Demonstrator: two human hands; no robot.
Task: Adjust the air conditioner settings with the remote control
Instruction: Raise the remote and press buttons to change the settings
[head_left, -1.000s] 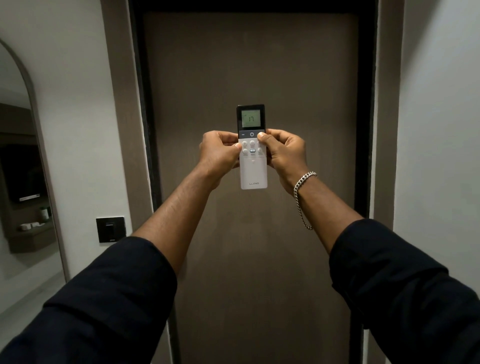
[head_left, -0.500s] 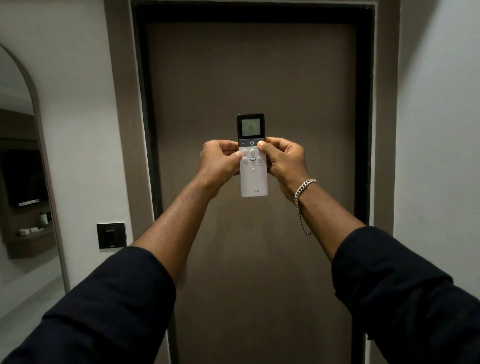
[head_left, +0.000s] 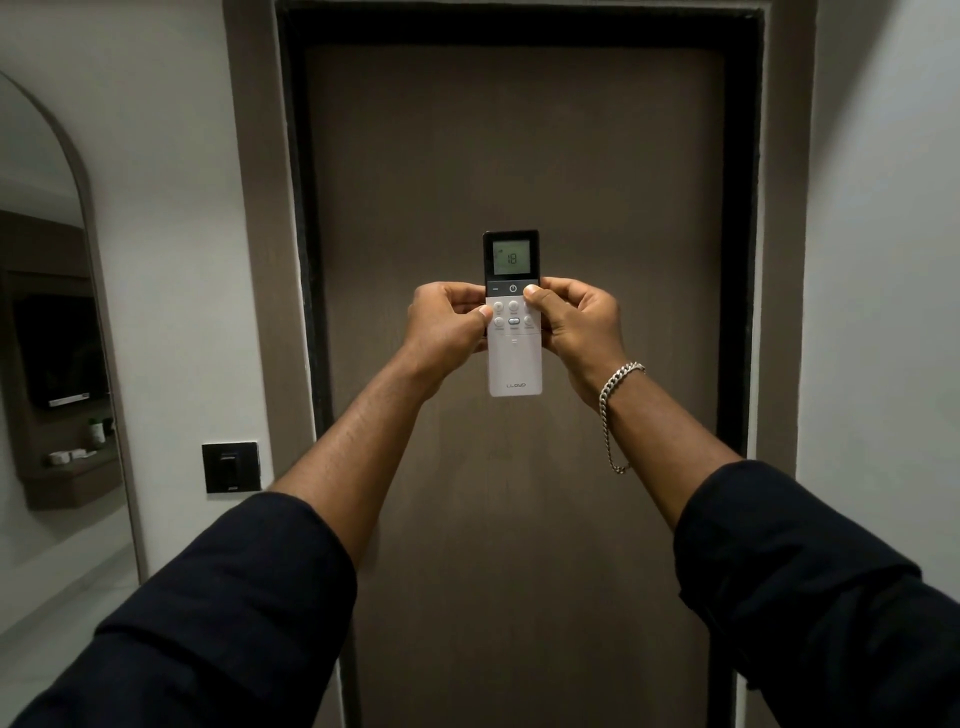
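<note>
A slim white remote control (head_left: 514, 364) with a dark top and a lit screen reading 18 is held upright at arm's length in front of a brown door. My left hand (head_left: 447, 325) grips its left edge, thumb resting on the lower left buttons. My right hand (head_left: 579, 322) grips the right edge, thumb tip pressed on the dark strip at the top right, beside the power symbol. A silver chain bracelet hangs on my right wrist. No air conditioner is in view.
A closed brown door (head_left: 519, 156) in a dark frame fills the middle. A black wall switch plate (head_left: 231, 466) sits left of it. An arched mirror (head_left: 47, 364) on the left wall reflects a shelf and a screen. White walls stand on both sides.
The screen reading went from 17 to 18. My right thumb moved up from the middle buttons to the dark strip at top right. The remote sits slightly lower in view.
</note>
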